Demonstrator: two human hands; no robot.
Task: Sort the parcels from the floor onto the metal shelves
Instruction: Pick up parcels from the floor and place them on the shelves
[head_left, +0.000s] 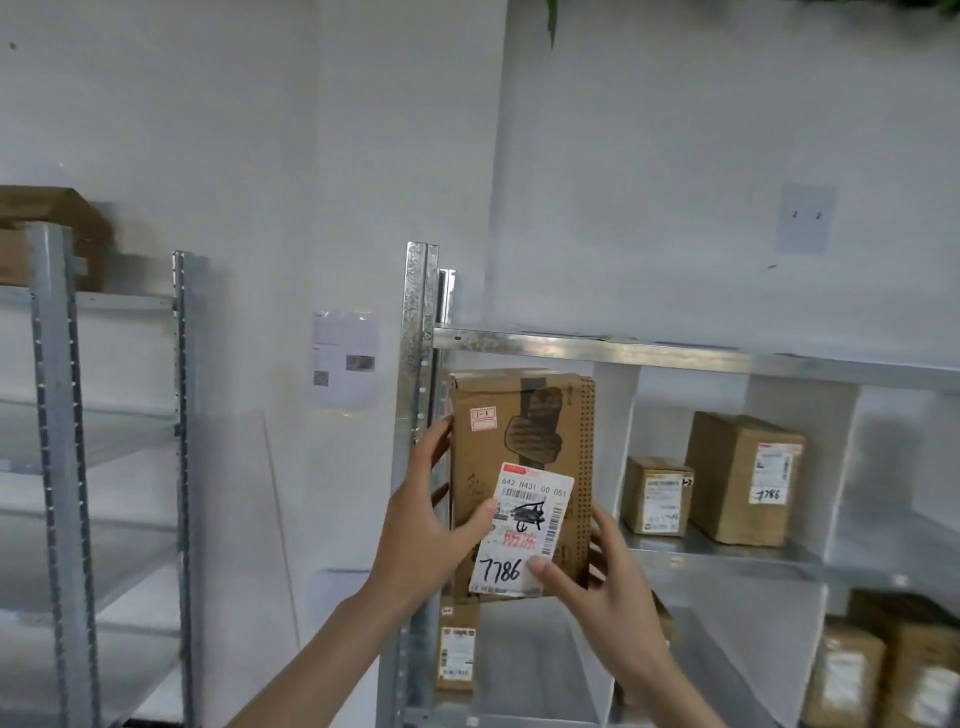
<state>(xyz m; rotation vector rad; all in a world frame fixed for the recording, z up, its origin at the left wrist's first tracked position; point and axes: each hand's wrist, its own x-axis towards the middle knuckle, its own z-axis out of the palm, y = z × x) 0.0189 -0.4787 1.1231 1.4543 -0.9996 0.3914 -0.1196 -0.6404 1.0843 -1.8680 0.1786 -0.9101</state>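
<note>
Matt brown cardboard parcel (519, 441) with white paper label (522, 530); speckled galvanised metal shelf (675, 356).

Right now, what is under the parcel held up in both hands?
Below the held parcel a smaller labelled box stands on the lower shelf by the shelf post. Left hand and right hand cover its lower corners, so whether its base rests on anything cannot be seen.

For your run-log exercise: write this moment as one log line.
step: shelving | left hand: grips parcel | right hand: grips parcel | label: 7786 | target: metal shelf | placed: not yet
</note>
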